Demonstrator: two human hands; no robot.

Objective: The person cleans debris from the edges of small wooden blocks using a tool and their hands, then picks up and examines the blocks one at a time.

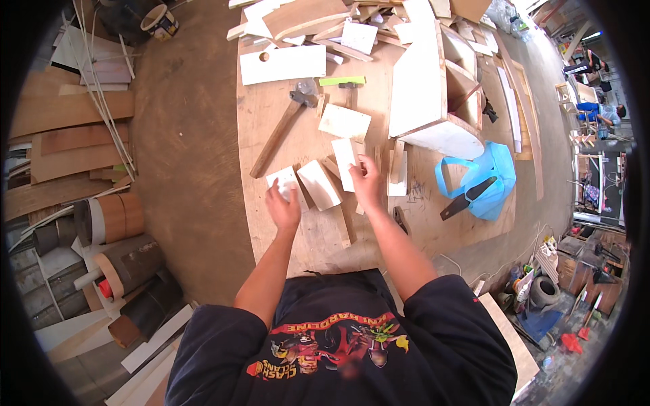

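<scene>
My left hand grips the near part of a small white-faced wooden block, with thumb and fingers on either side of it. My right hand is closed on the right edge of a narrow white board piece. Between the two hands a thicker white-topped wooden block stands tilted, with a thin wood strip lying beside and partly under it. Beyond them lies another pale rectangular board piece. A hammer with a wooden handle rests left of that piece.
The plywood worktable carries a white wooden cabinet frame, a light blue bag with a dark-bladed tool across it, and a scrap wood pile. Sheets and rolls line the floor at left. People work far right.
</scene>
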